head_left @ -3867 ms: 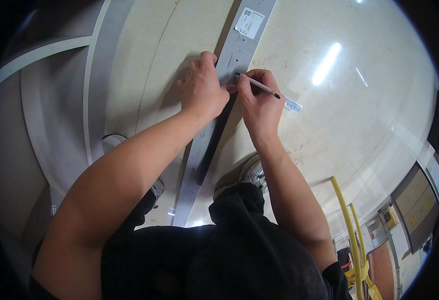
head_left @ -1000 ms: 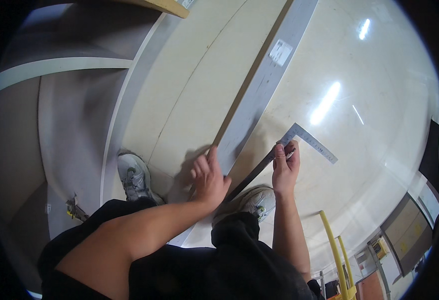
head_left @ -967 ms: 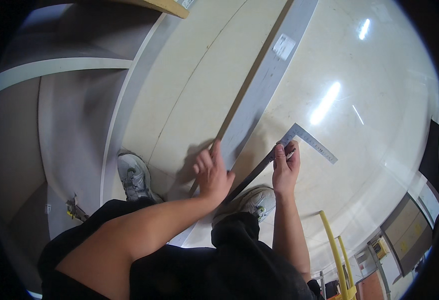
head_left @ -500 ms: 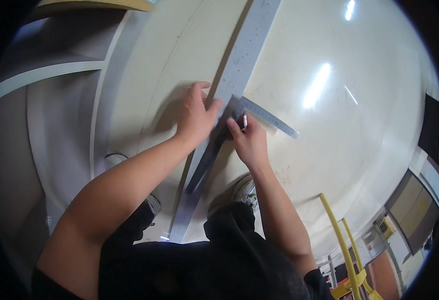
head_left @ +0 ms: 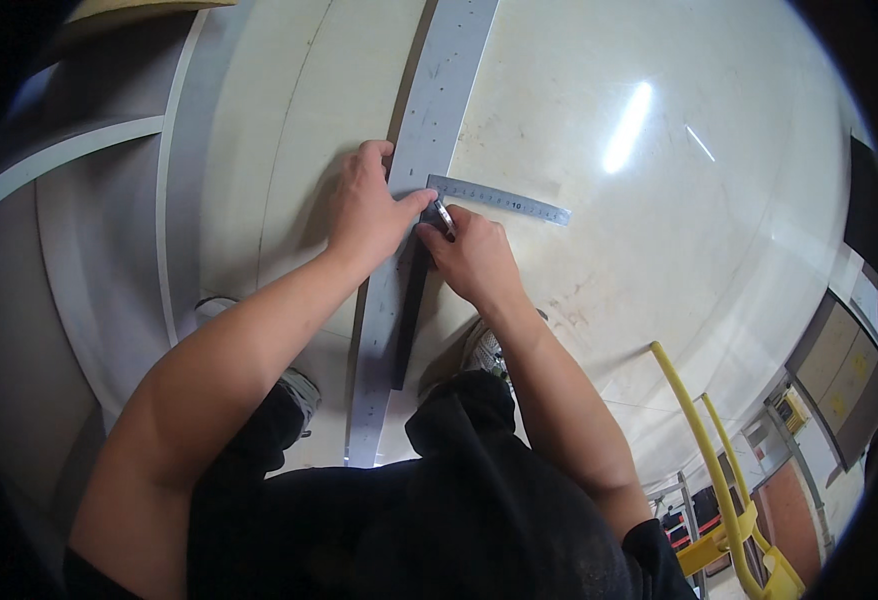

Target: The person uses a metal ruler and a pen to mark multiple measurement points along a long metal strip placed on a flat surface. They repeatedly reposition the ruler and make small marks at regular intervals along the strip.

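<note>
1. Pale, glossy floor lies beneath a long grey board running near to far.
2. Left hand spreads wide across the board, thumb at the corner of a metal square whose short arm juts right.
3. Right hand holds a pen beside that corner.
4. Best keep the square firmly still, pen snug against its edge.
</note>
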Tool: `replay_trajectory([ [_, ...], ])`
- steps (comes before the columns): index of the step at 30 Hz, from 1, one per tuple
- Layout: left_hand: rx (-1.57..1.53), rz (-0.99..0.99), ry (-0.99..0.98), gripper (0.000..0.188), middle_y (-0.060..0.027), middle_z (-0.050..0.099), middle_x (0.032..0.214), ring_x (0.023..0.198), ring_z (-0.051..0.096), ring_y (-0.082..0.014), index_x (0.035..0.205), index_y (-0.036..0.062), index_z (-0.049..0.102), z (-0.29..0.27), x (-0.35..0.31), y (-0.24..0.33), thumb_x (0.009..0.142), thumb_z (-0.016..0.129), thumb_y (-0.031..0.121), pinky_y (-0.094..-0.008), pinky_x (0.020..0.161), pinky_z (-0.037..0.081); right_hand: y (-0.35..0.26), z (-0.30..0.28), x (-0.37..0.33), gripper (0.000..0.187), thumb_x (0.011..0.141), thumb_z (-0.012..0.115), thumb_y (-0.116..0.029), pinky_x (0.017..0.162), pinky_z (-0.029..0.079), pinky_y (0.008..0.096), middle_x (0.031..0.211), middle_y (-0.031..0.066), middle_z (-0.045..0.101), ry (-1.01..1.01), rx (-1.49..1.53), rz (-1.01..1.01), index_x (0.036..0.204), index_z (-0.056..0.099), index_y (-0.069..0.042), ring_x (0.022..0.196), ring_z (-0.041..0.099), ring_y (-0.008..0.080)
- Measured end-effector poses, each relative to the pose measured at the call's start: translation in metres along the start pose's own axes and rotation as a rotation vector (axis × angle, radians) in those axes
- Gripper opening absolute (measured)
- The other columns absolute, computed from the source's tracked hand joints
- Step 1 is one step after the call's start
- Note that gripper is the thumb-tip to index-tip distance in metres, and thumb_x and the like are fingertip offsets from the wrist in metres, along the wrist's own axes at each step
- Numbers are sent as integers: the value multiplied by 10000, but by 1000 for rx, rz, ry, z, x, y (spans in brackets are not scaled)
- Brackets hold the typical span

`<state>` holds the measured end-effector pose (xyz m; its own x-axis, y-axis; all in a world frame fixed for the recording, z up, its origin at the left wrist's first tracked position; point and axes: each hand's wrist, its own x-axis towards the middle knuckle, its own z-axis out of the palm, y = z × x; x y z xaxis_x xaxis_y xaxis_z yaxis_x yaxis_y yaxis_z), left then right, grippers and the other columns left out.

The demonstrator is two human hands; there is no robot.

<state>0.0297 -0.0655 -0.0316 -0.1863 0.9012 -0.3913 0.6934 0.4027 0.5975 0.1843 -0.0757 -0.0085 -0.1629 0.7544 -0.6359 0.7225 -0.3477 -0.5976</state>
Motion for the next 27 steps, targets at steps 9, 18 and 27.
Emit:
replay_trajectory([
  [9, -10, -91, -74, 696, -176, 559, 1219, 1140, 577, -368, 1270, 75, 476, -2, 1, 2, 743, 862, 315, -482, 938, 481, 3, 6, 4, 296, 928, 687, -268, 649, 535, 404, 639, 149, 679, -36, 7, -16, 862, 673, 20, 626, 702, 302],
  [18, 25, -87, -70, 684, -168, 566, 1205, 1128, 583, -365, 1235, 82, 476, -3, 4, 6, 729, 874, 311, -486, 923, 484, 3, 5, 4, 290, 948, 672, -265, 651, 543, 390, 649, 135, 695, -62, 22, -10, 871, 681, 14, 619, 709, 277],
  [27, 57, -66, -29, 689, -154, 587, 1111, 1017, 589, -288, 1225, 38, 489, -4, 4, 11, 711, 897, 246, -417, 892, 492, 1, 2, 5, 316, 953, 671, -297, 651, 546, 375, 647, 113, 699, -87, -3, 8, 862, 681, 6, 614, 712, 248],
])
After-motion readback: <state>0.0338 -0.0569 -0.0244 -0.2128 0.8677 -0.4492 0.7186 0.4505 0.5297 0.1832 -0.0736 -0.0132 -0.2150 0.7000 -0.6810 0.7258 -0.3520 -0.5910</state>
